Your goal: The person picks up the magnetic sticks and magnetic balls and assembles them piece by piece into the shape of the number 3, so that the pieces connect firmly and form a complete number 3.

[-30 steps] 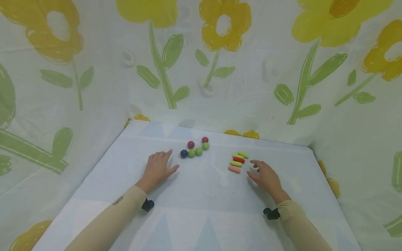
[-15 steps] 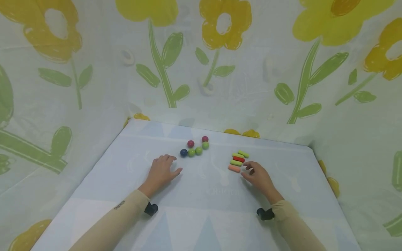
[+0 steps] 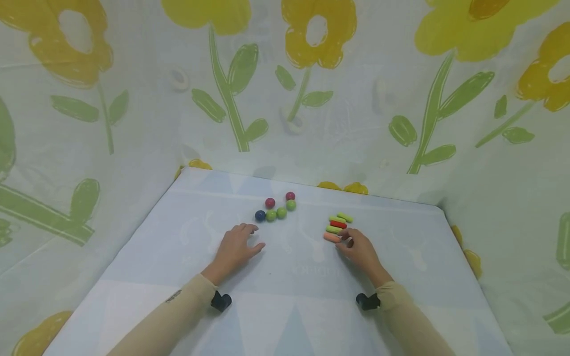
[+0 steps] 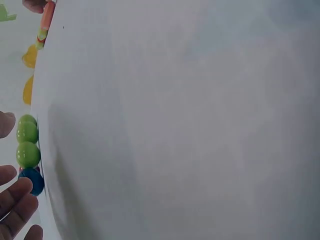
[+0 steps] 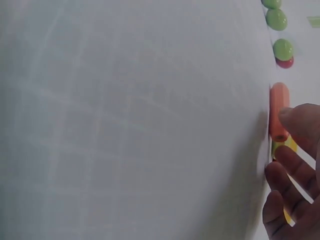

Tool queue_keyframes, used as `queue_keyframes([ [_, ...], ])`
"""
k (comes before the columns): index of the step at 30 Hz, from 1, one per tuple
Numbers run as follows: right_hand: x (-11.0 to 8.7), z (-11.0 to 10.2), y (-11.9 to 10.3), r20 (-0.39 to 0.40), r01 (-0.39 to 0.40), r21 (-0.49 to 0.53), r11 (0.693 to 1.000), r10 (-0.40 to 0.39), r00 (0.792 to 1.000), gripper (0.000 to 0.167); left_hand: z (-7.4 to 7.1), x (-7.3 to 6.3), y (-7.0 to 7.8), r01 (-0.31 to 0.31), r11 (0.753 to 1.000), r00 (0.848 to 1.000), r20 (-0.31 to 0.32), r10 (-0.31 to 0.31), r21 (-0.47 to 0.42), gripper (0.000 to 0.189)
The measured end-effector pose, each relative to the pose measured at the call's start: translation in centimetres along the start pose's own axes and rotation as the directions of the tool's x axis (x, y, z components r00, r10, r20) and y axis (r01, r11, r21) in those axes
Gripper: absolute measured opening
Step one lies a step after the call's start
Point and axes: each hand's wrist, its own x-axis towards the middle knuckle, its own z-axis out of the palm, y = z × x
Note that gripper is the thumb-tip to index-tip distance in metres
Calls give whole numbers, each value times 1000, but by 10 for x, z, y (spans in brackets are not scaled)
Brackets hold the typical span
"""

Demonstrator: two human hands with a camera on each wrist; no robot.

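My right hand [image 3: 359,251] reaches low over the table, its thumb and fingertips at the right end of a short orange rounded stick [image 3: 331,238]. In the right wrist view the thumb overlaps the orange stick [image 5: 278,112], and the other fingers sit apart from the thumb. Beyond it lie a yellow-green stick [image 3: 333,229], a red stick [image 3: 338,224] and two more yellow-green ones. My left hand [image 3: 234,249] hovers with fingers spread and holds nothing. Nearest to it is a dark blue ball [image 3: 260,215], beside a row of green balls [image 3: 281,212].
Two dark red balls [image 3: 269,202] lie behind the green ones. The pale tabletop [image 3: 276,277] meets a flower-printed curtain [image 3: 365,133] at its back edge. Black wrist mounts [image 3: 367,301] sit at both cuffs.
My right hand has moved left up to the orange stick. My left hand has shifted slightly right and toward me. Balls and sticks lie as before.
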Motion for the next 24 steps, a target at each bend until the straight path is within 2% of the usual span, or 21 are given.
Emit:
queue_keyframes([
  [9, 3, 2, 3, 5, 31, 4, 1000, -31, 1000, 21, 7, -6, 9, 29, 1000, 999, 24, -29, -4, 53],
  [18, 3, 6, 4, -12, 61, 18, 998, -60, 998, 18, 9, -10, 13, 9, 1000, 1000, 10, -9, -29, 52],
  [24, 1, 8, 3, 8, 46, 29, 999, -47, 999, 18, 10, -11, 13, 5, 999, 1000, 5, -5, -41, 51],
])
